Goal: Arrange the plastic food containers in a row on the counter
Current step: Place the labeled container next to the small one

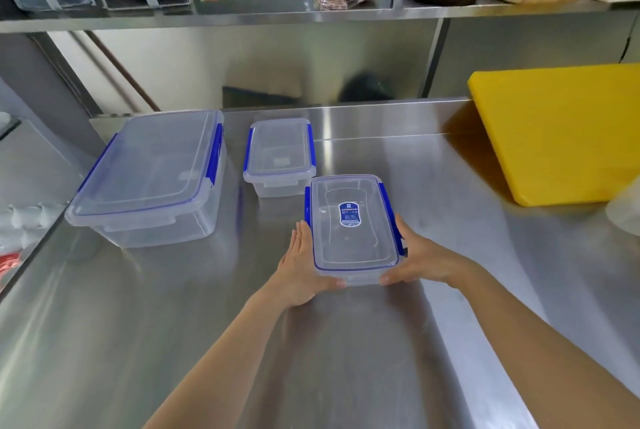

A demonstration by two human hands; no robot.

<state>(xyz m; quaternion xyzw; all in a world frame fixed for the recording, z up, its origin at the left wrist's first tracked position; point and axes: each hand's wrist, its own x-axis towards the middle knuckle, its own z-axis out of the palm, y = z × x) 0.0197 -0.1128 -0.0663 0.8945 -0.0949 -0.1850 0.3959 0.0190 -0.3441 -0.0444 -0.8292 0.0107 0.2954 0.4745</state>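
Clear plastic box [353,226] is clamped between your left hand [299,267] and right hand [420,257]; small box [278,155] sits at 11 o'clock, big one [152,176] at 10, yellow board [561,132] at 2.

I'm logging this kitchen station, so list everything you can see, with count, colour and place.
Large container: one, clear with blue clips, counter left.
Small container: one, clear with blue clips, counter middle, further back.
Labelled container: one, clear with blue clips, between both hands.
Cutting board: one, yellow, counter right.
Counter: one, steel.
Shelf: one, steel, above, holding clear bins and wrapped packets.
Left hand: container's left side.
Right hand: container's right side.
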